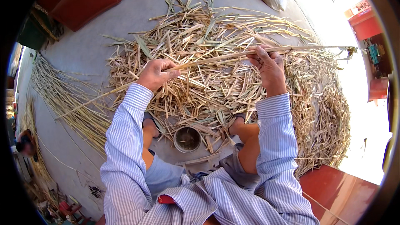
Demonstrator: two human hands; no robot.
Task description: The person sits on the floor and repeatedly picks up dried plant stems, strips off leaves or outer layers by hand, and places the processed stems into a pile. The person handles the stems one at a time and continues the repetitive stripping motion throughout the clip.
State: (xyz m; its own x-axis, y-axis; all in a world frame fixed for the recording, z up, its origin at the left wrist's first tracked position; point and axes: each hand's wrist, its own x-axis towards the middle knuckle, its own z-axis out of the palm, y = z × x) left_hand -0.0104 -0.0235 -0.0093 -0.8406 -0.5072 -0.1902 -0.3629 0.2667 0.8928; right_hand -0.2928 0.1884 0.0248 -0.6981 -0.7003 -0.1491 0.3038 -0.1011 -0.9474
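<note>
You are at a two-handed handling step, as far as I can judge: one long stalk [216, 60] is stretched across in front of you, above the heap of dry husks and cut pieces [208, 83] on the floor [108, 21]. Your left hand [158, 75] is clamped around it, thumb lying toward the right, and your right hand [269, 66] has its fingers closed on it farther along, so neither hand is free. The next move, I judge, calls for a light, even grip at both points, since something so long and thin could bend or snap if you twist it. The stalk is pale straw-yellow, slender and nearly straight, climbing gently from left to right. Past your right hand it reaches out to a brown, ragged tip; past your left hand it appears to slope down toward the bundle of long stalks [68, 89] on the floor. Whether any leaf sheath clings under your fingers, I cannot tell. Between your feet, at the near edge of the heap, stands a round container [175, 138] with something dark inside.
</note>
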